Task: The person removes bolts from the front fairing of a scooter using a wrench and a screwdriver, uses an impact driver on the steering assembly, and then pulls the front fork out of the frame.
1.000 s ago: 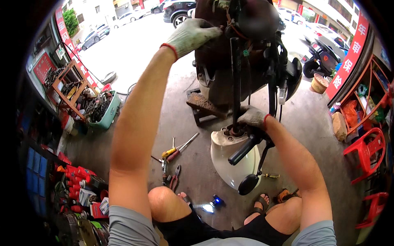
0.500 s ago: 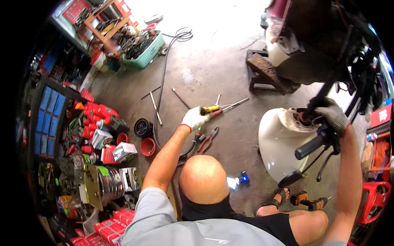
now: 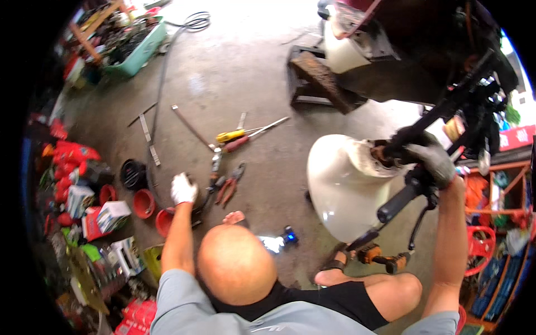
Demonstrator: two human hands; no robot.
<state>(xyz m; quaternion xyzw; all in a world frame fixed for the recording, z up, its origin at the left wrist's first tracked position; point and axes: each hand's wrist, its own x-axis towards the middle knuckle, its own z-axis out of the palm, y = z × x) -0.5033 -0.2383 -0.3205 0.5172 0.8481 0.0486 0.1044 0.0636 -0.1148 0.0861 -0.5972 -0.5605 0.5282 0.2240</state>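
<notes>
Here's the dark steering column (image 3: 441, 114), slanting across, its lower end down at the collar of the white fender (image 3: 340, 190), its upper end pointing away from the person and off to the fender's right. That long axis is a clear diagonal, and the fender's rounded end points the opposite way, back toward the person.

The right hand (image 3: 435, 162), in a dirty grey glove, is right there at the fender's upper right: the column's lower stretch lies inside the curl of its fingers, gripped and touching, though the far side of that hold is hidden. Just below, the black handlebar grip (image 3: 397, 205) angles down beside the fender's right edge.

Over to the left hand (image 3: 183, 190), white-gloved, well apart to the fender's left! Its fingers are bent down beside a round container (image 3: 199, 192); blur and the hand itself cover the contact, so I can't tell whether they grip it or how wide they stand. Between that hand and the fender lie the pliers (image 3: 230, 185), handles toward the person, with a yellow-handled screwdriver (image 3: 230, 136) farther off, up and left of the fender.
</notes>
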